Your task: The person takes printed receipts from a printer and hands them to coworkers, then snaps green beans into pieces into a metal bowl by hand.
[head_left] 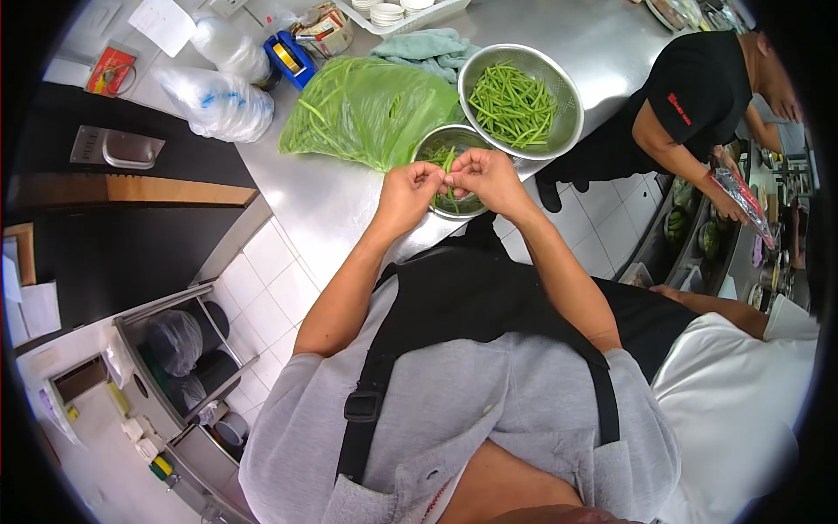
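Note:
My left hand and my right hand meet above a small metal bowl at the counter's edge. Both are closed in a pinch on a green bean, their fingertips almost touching. Bits of green bean lie in the bowl beneath them. Behind my right hand stands a metal colander filled with green beans. A green plastic bag with more beans showing inside it lies beyond my left hand.
The steel counter holds a teal cloth, a blue tape dispenser, plastic-wrapped stacks and a white tray of small dishes. A person in black handles a plastic-wrapped package at right; another in white is close beside me.

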`<state>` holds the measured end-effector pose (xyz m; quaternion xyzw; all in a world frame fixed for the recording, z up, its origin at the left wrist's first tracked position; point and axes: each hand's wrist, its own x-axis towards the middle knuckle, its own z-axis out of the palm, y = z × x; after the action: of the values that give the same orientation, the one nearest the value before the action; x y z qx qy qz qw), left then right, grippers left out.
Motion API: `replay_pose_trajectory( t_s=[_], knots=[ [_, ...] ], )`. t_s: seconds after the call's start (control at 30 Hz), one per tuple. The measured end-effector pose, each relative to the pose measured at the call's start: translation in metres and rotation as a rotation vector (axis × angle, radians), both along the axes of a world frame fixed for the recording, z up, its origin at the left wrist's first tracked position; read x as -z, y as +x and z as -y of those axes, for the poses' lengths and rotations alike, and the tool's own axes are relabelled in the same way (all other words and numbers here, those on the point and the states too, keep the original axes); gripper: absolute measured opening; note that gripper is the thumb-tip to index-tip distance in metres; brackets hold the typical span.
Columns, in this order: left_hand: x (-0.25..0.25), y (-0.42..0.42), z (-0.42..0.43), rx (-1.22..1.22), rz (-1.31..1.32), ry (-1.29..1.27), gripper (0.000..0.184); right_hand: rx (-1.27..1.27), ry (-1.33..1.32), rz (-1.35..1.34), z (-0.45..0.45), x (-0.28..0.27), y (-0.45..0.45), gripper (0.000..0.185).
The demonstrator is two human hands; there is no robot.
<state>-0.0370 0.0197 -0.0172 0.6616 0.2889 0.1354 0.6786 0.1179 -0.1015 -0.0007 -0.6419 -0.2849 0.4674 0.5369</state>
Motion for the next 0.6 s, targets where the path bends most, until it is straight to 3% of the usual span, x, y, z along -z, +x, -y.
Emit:
replay_pose_trajectory(
  t_s=[0.13,0.27,0.37,0.43,0.5,0.6],
  knots=[
    [-0.005,0.002,-0.001,-0.036,-0.116,-0.007,0.019,0.112,0.072,-0.132,-0.006,0.015,-0.008,0.023],
    [-0.003,0.001,0.001,-0.007,-0.015,-0.042,0.02,0.048,0.062,-0.115,-0.004,0.005,-0.008,0.047],
    [0.0,0.001,-0.004,0.062,-0.029,0.121,0.02,0.04,0.204,0.106,-0.005,0.014,-0.004,0.042],
    [-0.012,-0.004,-0.011,0.169,-0.162,0.279,0.019,-0.009,0.103,0.228,-0.006,0.012,0.002,0.03],
    [-0.013,-0.005,-0.012,0.175,-0.126,0.421,0.018,-0.005,0.06,0.331,-0.005,0.011,0.009,0.015],
    [-0.023,-0.001,-0.013,0.214,-0.111,0.549,0.021,-0.108,0.01,0.482,-0.002,0.006,0.021,0.016]
  ],
)
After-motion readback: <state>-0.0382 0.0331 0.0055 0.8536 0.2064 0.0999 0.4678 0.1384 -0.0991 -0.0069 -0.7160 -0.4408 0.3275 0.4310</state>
